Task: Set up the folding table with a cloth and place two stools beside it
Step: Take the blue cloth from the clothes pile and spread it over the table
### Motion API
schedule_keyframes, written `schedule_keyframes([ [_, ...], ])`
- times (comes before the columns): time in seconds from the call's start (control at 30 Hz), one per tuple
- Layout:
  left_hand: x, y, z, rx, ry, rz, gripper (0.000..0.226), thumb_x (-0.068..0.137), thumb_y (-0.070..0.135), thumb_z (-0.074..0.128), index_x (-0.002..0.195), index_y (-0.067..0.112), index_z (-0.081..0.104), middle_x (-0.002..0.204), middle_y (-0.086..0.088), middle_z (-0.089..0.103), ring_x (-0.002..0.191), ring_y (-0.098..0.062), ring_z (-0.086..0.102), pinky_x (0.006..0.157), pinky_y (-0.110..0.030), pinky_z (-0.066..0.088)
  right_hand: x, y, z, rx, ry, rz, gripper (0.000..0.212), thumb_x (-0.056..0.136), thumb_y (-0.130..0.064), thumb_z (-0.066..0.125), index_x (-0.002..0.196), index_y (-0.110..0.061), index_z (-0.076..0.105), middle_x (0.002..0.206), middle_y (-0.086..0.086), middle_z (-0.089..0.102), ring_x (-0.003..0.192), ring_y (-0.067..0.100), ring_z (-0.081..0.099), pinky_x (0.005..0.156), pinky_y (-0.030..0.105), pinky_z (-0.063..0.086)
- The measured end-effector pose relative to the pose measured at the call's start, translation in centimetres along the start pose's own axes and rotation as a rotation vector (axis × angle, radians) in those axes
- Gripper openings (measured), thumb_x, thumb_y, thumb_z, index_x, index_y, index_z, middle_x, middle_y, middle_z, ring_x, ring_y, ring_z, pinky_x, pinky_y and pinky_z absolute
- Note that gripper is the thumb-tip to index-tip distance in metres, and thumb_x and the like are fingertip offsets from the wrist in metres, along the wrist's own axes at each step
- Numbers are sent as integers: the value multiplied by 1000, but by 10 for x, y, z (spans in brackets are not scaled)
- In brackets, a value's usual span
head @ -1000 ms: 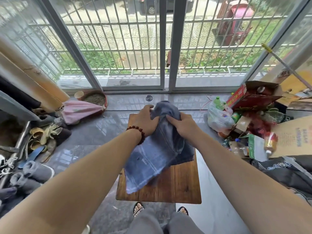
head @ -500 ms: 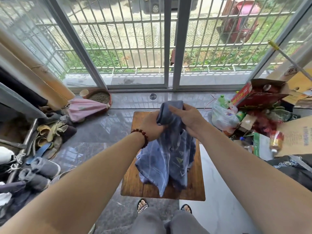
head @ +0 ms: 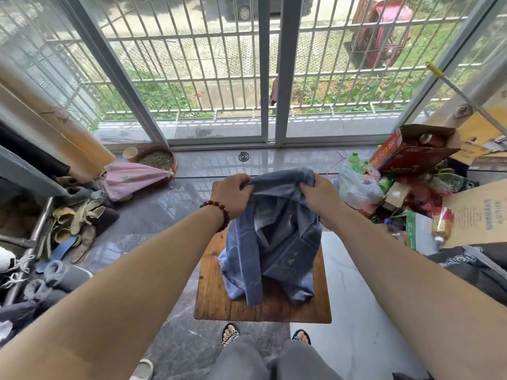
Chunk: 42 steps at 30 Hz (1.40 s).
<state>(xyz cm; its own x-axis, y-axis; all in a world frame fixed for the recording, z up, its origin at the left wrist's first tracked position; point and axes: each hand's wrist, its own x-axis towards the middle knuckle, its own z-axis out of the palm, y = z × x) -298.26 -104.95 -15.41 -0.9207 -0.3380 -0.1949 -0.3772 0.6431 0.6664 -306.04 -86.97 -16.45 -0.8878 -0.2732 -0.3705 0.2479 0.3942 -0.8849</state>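
Note:
A small wooden folding table (head: pixel 219 303) stands on the tiled floor in front of my feet. Above it hangs a blue-grey cloth (head: pixel 274 242), partly unfolded, its lower folds resting on the tabletop. My left hand (head: pixel 233 196), with a red bead bracelet at the wrist, grips the cloth's upper edge on the left. My right hand (head: pixel 318 198) grips the same edge on the right. The two hands are apart, stretching the top edge between them. No stools are in view.
Shoes and slippers (head: pixel 63 237) pile up at the left. A pink cloth (head: pixel 131 179) and a round basket (head: pixel 159 160) lie near the sliding glass doors (head: pixel 269 78). Boxes, bottles and bags (head: pixel 397 182) clutter the right. A mosquito coil (head: pixel 243 156) sits beyond the table.
Both hands have lifted the cloth off the tabletop and drawn apart, spreading its top edge; the cloth now hangs open instead of lying bunched.

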Motion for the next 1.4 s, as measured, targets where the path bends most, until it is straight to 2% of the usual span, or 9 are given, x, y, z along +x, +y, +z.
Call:
schedule_keyframes([
  [0.17, 2, 4, 5, -23, -21, -17, 6, 92, 30, 48, 95, 28, 53, 94, -4, 65, 95, -27, 59, 88, -37, 46, -1, -6, 0, 65, -6, 56, 18, 96, -20, 47, 103, -12, 62, 104, 10, 63, 89, 22, 59, 73, 30, 49],
  [0.33, -12, 17, 7, -211, -226, 143, 57, 71, 28, 77, 120, 18, 49, 102, 13, 54, 89, -2, 55, 64, -7, 44, -3, -24, 5, 276, -33, 84, 15, 94, -18, 53, 101, -13, 66, 98, 11, 66, 84, 20, 64, 75, 31, 56],
  [0.47, -11, 29, 13, -396, -117, 215, 39, 76, 15, 73, 106, 16, 48, 92, 15, 59, 89, -2, 62, 66, -3, 43, -11, -46, 14, 514, -175, 105, 18, 96, -13, 52, 102, -1, 64, 85, 12, 68, 69, 19, 67, 73, 33, 58],
  [0.57, -4, 27, 6, -107, 76, 166, 41, 81, 34, 57, 117, 25, 41, 91, 12, 57, 89, -18, 59, 70, -12, 39, -19, -55, 12, 637, -353, 169, 26, 98, -22, 47, 103, 0, 60, 84, 13, 66, 64, 18, 67, 57, 26, 55],
  [0.67, 3, 19, 1, -16, 30, 201, 25, 79, 34, 63, 102, 31, 52, 91, 10, 57, 90, -22, 59, 69, -24, 36, -21, -55, 4, 749, -524, 240, 51, 102, -39, 28, 102, 0, 61, 86, 13, 69, 76, 21, 68, 66, 28, 56],
  [0.8, 5, 17, 0, -9, 54, 7, 16, 87, 42, 54, 85, 27, 54, 87, -3, 65, 85, -27, 61, 75, -38, 49, -13, -48, -5, 821, -267, 237, 41, 98, -16, 25, 100, 2, 61, 78, 14, 71, 69, 23, 69, 59, 26, 57],
  [1.07, 9, 10, -9, -18, 176, -38, 20, 95, 3, 37, 78, 8, 45, 65, 2, 44, 64, -17, 41, 41, -18, 26, -2, -5, 0, 301, -39, 108, 32, 84, 14, 38, 80, -8, 62, 75, 8, 67, 52, 13, 63, 54, 21, 55],
  [1.33, 7, 4, -9, -288, 130, -142, 20, 92, 3, 34, 89, 14, 51, 77, 1, 55, 75, -15, 51, 69, -31, 42, -2, -4, 28, 172, -121, 54, 14, 84, 7, 58, 93, -2, 64, 79, 7, 68, 58, 14, 65, 64, 24, 57],
  [1.4, 5, 7, -12, -374, 102, -121, 23, 93, 2, 37, 85, 16, 53, 80, 2, 56, 78, -13, 52, 70, -27, 43, -4, -9, 32, 48, -127, -38, 28, 79, 0, 70, 106, -6, 63, 91, 3, 64, 77, 17, 63, 72, 25, 54],
])
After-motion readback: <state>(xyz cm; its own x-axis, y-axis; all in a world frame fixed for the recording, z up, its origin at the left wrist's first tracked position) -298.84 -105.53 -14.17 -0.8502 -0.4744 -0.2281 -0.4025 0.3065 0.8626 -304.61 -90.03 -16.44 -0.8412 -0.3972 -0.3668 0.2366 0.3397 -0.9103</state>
